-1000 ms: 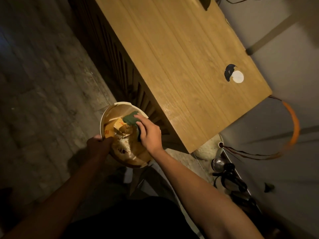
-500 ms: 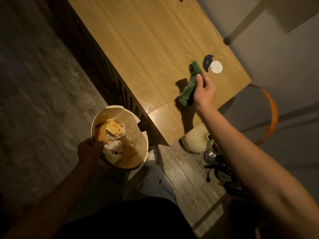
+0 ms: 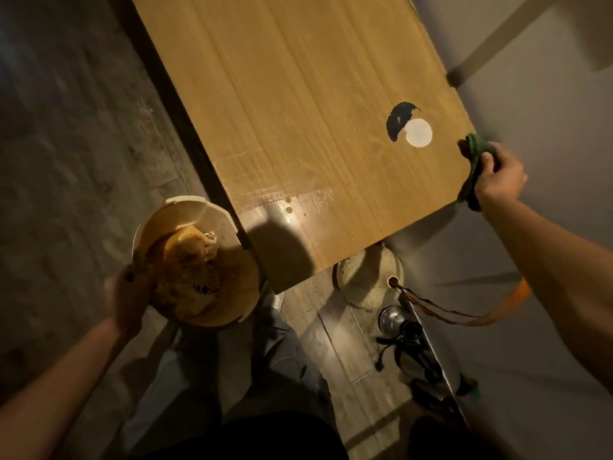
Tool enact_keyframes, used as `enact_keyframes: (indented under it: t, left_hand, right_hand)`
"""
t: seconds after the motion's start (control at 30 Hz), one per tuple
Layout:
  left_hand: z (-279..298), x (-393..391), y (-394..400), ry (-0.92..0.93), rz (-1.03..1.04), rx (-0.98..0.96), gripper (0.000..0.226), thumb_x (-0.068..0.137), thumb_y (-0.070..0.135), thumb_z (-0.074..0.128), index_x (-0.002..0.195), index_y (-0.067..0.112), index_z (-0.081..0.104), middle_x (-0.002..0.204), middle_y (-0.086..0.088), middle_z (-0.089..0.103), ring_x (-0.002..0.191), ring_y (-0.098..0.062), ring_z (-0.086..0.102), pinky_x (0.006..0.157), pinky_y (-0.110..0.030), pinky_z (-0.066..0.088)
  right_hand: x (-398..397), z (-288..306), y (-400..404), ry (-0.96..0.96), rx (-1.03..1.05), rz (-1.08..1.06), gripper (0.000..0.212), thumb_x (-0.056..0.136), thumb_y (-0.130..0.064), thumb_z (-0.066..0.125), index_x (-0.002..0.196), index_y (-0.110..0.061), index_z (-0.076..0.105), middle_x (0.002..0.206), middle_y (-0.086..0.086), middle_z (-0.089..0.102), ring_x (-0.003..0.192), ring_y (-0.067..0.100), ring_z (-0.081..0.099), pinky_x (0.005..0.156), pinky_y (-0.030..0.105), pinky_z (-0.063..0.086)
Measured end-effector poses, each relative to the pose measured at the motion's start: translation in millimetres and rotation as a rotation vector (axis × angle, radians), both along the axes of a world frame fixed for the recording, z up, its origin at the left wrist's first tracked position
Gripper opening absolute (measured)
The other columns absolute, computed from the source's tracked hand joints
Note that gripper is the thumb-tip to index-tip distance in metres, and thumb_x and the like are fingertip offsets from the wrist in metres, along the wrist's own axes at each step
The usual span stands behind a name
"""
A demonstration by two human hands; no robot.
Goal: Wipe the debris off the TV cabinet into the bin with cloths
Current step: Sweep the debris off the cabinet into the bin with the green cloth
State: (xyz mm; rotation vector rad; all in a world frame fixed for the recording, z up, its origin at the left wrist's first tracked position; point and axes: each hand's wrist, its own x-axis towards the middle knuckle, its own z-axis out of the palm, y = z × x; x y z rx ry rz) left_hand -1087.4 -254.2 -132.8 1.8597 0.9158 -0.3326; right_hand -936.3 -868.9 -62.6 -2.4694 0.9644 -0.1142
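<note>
The wooden TV cabinet top (image 3: pixel 298 111) runs from the top of the view down to a near corner at the middle. My right hand (image 3: pixel 497 175) grips a crumpled green cloth (image 3: pixel 474 151) at the cabinet's right edge, close to the wall. My left hand (image 3: pixel 127 295) holds the rim of a round cream bin (image 3: pixel 195 263) beside the cabinet's front corner. The bin holds paper scraps and other debris. A dark cable hole with a white round cap (image 3: pixel 418 132) lies on the top, left of the cloth.
A round woven object (image 3: pixel 370 277) sits on the floor under the cabinet's near corner. A metal pot and tangled black cables (image 3: pixel 398 330) lie to its right. An orange cord (image 3: pixel 510 293) loops along the grey wall. My legs fill the lower middle.
My right hand carried the cloth out of the bin, up onto the cabinet top, then on to its right edge. My left hand kept hold of the bin.
</note>
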Motion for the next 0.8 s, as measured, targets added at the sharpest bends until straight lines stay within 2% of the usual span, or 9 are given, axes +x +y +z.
enact_keyframes:
  t: [0.07, 0.1, 0.13, 0.23, 0.27, 0.33, 0.43, 0.67, 0.8]
  left_hand:
    - [-4.4, -2.1, -5.4, 0.012, 0.053, -0.016, 0.02, 0.094, 0.001, 0.061, 0.109, -0.012, 0.063, 0.081, -0.018, 0.059, 0.074, -0.023, 0.059, 0.051, -0.025, 0.048]
    - [-6.7, -2.1, -7.3, 0.018, 0.069, -0.015, 0.012, 0.093, 0.0, 0.062, 0.103, -0.007, 0.065, 0.079, -0.016, 0.058, 0.077, -0.024, 0.059, 0.051, -0.025, 0.048]
    - [-7.1, -1.4, -9.1, 0.026, 0.071, -0.007, 0.005, 0.092, -0.001, 0.062, 0.096, 0.0, 0.065, 0.076, -0.013, 0.057, 0.071, -0.019, 0.06, 0.048, -0.021, 0.047]
    - [-8.5, 0.1, -13.0, 0.029, 0.078, 0.006, 0.021, 0.092, -0.006, 0.058, 0.078, 0.01, 0.059, 0.072, -0.012, 0.054, 0.049, -0.002, 0.058, 0.041, -0.012, 0.041]
    - [-7.2, 0.2, -14.7, 0.033, 0.087, 0.007, 0.026, 0.091, -0.007, 0.057, 0.074, 0.012, 0.058, 0.07, -0.01, 0.054, 0.048, -0.001, 0.058, 0.042, -0.015, 0.043]
    - [-7.3, -0.8, -14.6, 0.025, 0.105, -0.003, 0.026, 0.09, -0.007, 0.058, 0.07, 0.009, 0.057, 0.07, -0.014, 0.052, 0.064, -0.02, 0.058, 0.052, -0.028, 0.043]
    - [-6.8, -5.2, -11.2, 0.017, 0.087, -0.064, 0.014, 0.089, -0.002, 0.061, 0.076, -0.004, 0.057, 0.076, -0.02, 0.05, 0.076, -0.031, 0.047, 0.066, -0.042, 0.039]
    - [-4.6, -6.4, -6.6, 0.083, 0.126, -0.124, 0.021, 0.084, 0.005, 0.065, 0.065, 0.009, 0.057, 0.068, -0.011, 0.054, 0.072, -0.027, 0.054, 0.07, -0.039, 0.045]
    - [-6.7, -3.3, 1.2, 0.14, 0.092, -0.112, 0.017, 0.082, 0.017, 0.069, 0.079, 0.001, 0.064, 0.082, -0.021, 0.064, 0.083, -0.033, 0.061, 0.079, -0.051, 0.053]
  right_hand:
    - [-1.1, -13.8, 9.2, -0.012, -0.038, 0.013, 0.04, 0.106, -0.023, 0.044, 0.142, -0.023, 0.06, 0.156, 0.003, 0.052, 0.147, 0.021, 0.04, 0.115, 0.017, 0.02]
    - [-2.0, -19.3, 13.3, -0.022, -0.07, 0.013, 0.041, 0.107, -0.024, 0.043, 0.145, -0.024, 0.057, 0.16, 0.003, 0.046, 0.15, 0.019, 0.036, 0.119, 0.022, 0.019]
    - [-2.6, -23.2, 17.5, -0.02, -0.103, 0.008, 0.042, 0.107, -0.026, 0.042, 0.148, -0.025, 0.054, 0.162, 0.002, 0.042, 0.152, 0.018, 0.034, 0.123, 0.029, 0.019]
    - [-4.5, -28.9, 27.2, 0.0, -0.142, 0.005, 0.044, 0.109, -0.029, 0.037, 0.152, -0.026, 0.048, 0.166, 0.002, 0.035, 0.155, 0.019, 0.028, 0.125, 0.038, 0.02]
    - [-6.3, -29.4, 31.8, 0.002, -0.148, 0.009, 0.045, 0.109, -0.029, 0.037, 0.153, -0.026, 0.047, 0.167, 0.002, 0.034, 0.156, 0.019, 0.027, 0.125, 0.037, 0.02]
    - [-11.9, -29.2, 47.1, 0.0, -0.158, 0.013, 0.044, 0.109, -0.028, 0.037, 0.152, -0.026, 0.048, 0.167, 0.002, 0.034, 0.156, 0.019, 0.026, 0.126, 0.036, 0.02]
    - [-24.6, -29.5, 83.3, -0.012, -0.176, 0.038, 0.044, 0.109, -0.026, 0.037, 0.152, -0.025, 0.048, 0.166, 0.004, 0.035, 0.156, 0.021, 0.026, 0.127, 0.037, 0.021]
    - [-49.3, -27.4, 170.3, 0.035, -0.162, 0.054, 0.046, 0.109, -0.034, 0.038, 0.154, -0.034, 0.045, 0.167, -0.002, 0.034, 0.156, 0.022, 0.027, 0.126, 0.043, 0.026]
    - [-62.2, -29.1, 234.4, 0.024, -0.136, 0.065, 0.043, 0.109, -0.039, 0.039, 0.152, -0.04, 0.046, 0.166, -0.006, 0.034, 0.155, 0.025, 0.03, 0.126, 0.045, 0.029]
